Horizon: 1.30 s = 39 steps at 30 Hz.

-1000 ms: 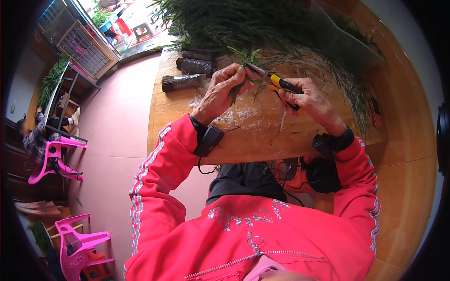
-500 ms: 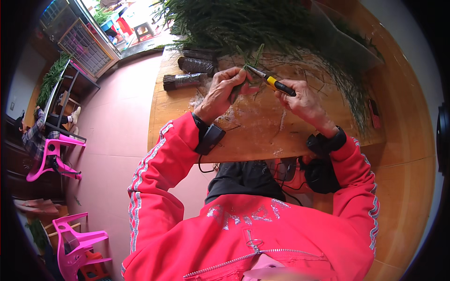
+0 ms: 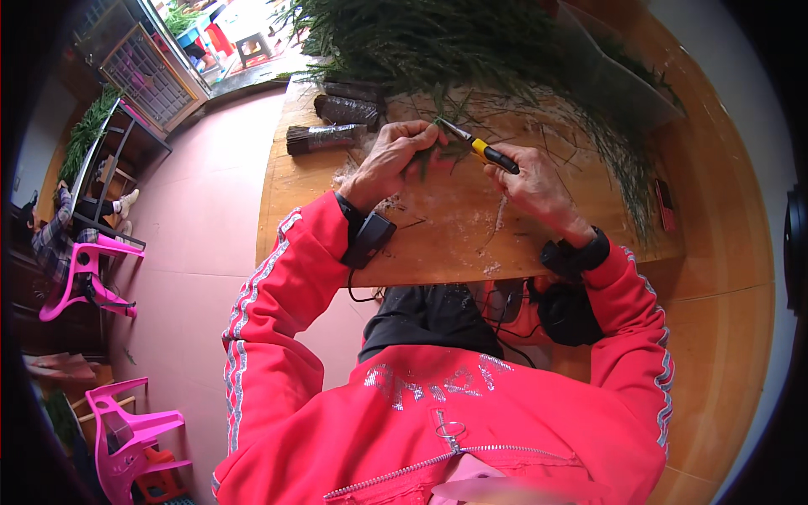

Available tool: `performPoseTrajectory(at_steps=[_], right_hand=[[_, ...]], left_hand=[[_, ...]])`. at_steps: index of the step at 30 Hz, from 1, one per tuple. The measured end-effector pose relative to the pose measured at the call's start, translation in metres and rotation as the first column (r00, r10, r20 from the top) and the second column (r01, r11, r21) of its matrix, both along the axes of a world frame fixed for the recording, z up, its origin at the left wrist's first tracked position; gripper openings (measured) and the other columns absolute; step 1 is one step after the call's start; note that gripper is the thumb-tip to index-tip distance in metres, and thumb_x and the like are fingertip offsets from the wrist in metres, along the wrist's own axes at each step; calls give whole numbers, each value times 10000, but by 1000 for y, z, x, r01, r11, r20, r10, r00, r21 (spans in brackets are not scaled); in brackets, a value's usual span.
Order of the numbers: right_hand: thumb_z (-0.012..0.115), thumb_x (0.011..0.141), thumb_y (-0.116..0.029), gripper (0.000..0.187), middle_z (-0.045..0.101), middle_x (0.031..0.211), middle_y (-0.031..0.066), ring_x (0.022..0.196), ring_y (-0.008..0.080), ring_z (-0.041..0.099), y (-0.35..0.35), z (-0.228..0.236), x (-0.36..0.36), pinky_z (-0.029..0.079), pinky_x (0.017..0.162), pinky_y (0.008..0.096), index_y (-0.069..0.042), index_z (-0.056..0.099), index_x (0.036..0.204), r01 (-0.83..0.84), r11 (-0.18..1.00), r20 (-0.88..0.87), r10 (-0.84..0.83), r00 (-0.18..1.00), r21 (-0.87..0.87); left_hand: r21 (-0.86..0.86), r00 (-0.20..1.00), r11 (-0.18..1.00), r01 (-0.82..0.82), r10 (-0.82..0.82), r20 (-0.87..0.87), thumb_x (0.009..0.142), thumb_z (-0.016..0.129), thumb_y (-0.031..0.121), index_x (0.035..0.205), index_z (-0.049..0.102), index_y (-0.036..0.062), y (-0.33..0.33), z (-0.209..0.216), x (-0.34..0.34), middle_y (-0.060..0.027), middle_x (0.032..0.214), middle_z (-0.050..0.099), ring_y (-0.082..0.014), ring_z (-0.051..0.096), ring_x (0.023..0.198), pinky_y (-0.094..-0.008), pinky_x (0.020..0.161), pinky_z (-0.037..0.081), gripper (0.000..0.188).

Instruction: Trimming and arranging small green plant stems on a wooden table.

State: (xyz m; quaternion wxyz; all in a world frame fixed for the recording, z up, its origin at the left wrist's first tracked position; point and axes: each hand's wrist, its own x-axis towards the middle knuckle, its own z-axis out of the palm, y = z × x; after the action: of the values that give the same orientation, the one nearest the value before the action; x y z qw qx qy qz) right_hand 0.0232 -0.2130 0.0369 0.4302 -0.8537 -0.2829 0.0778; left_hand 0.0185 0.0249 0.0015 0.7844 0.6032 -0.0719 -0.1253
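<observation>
Your left hand (image 3: 391, 160) pinches a green, needle-leaved sprig (image 3: 441, 104); beside it, your right hand (image 3: 534, 181) grips steel, yellow-and-black-handled pliers (image 3: 491, 153), apparently working the sprig; the next move calls for a steady pinch.

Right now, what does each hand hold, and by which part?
The right hand holds pliers by the yellow-and-black handle; the left hand holds a green sprig, exact part unclear.

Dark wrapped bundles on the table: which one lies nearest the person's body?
The front bundle, closest to the near edge of the table; the middle bundle and far bundle lie beyond it.
</observation>
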Motion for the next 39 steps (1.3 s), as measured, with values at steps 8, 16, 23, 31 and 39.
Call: performPoseTrajectory(at_steps=[8,16,23,31,39], right_hand=[[560,901,-156,171,554,658,0,613,92,539,-8,13,15,414,560,267,5,589,950,-106,989,-278,131,952,103],[625,879,-153,226,585,830,14,781,121,542,-14,28,-7,444,726,263,0,588,1041,-165,983,-83,158,984,-84],[682,820,-164,376,644,995,125,921,237,614,-39,20,19,463,817,326,-17,600,1155,48,977,235,2,972,-207],[705,788,-195,417,640,1062,186,956,320,626,-69,9,56,467,837,373,-11,604,1148,322,898,506,-136,852,-300],[677,826,-155,372,647,1031,140,927,227,626,-63,24,32,463,838,318,-3,601,1157,164,971,270,-113,956,-173]], left_hand=[[-394,993,912,112,-94,66,1001,463,268,947,589,28,-1,4,-3,4,642,492,-71,467,587,-346,855,506,276],[-530,988,835,147,-97,120,1011,402,356,867,546,38,13,-13,5,-41,722,494,-128,479,652,-424,868,496,378],[-517,987,843,146,-91,132,1001,390,395,824,532,45,14,-10,5,-65,766,511,-161,494,638,-428,868,493,417],[-657,992,744,121,-64,110,996,427,350,822,542,37,6,-4,7,-64,791,536,-171,522,681,-461,957,447,376],[-621,978,759,196,-106,179,998,443,236,928,558,10,0,0,8,-61,802,538,-179,565,757,-479,976,445,263]])
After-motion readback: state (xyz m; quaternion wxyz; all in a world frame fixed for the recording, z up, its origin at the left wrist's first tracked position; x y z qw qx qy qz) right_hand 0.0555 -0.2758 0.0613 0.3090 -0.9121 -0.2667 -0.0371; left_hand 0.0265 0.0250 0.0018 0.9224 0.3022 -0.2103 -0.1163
